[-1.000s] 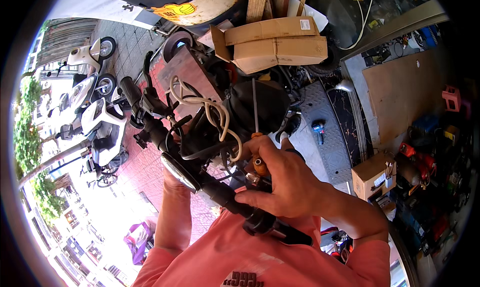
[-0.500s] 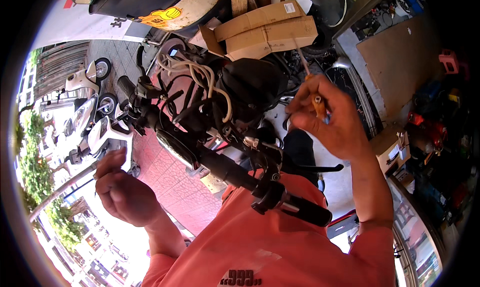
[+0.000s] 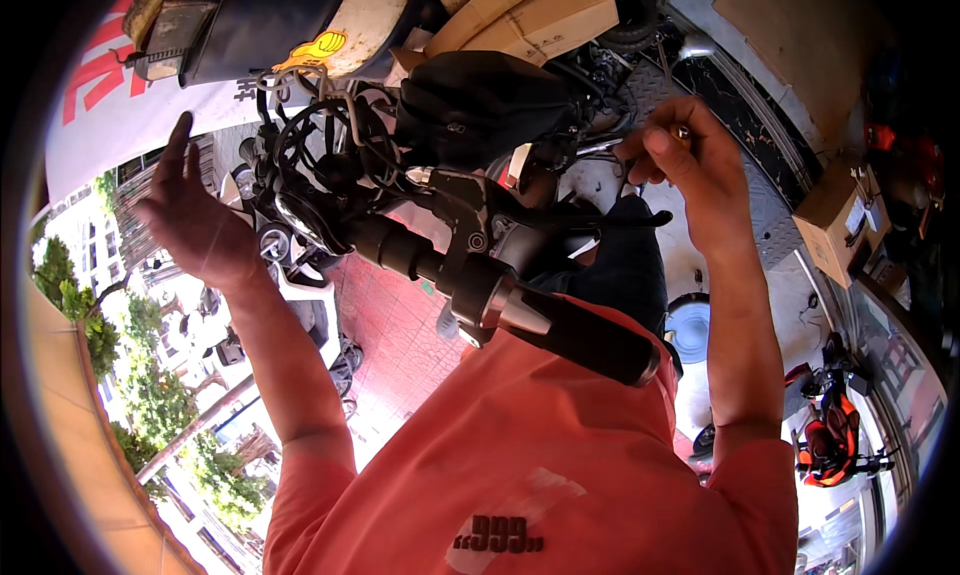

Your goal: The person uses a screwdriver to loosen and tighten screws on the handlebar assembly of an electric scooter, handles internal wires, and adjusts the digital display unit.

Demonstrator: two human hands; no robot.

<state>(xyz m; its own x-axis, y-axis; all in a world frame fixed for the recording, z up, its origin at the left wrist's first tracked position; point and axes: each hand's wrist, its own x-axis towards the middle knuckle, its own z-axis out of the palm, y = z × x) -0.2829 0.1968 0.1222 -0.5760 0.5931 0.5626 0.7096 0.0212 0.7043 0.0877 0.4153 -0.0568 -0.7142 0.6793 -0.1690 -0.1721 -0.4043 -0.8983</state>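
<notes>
The left hand (image 3: 205, 220) is raised to the left of the handlebar (image 3: 398, 252), clear of any grip; its fingers (image 3: 178, 155) are extended and slightly parted. The left forearm (image 3: 285, 360) is bare and is carried roughly in line with the hand. The right hand (image 3: 705, 175) is positioned beyond the handlebar's right end, with fingers curled and thumb (image 3: 668, 155) bent toward them in a closed grip. The right forearm (image 3: 745, 335) is raised to the right of the handlebar. The torso (image 3: 480, 435) is placed on the handlebar's near side.
</notes>
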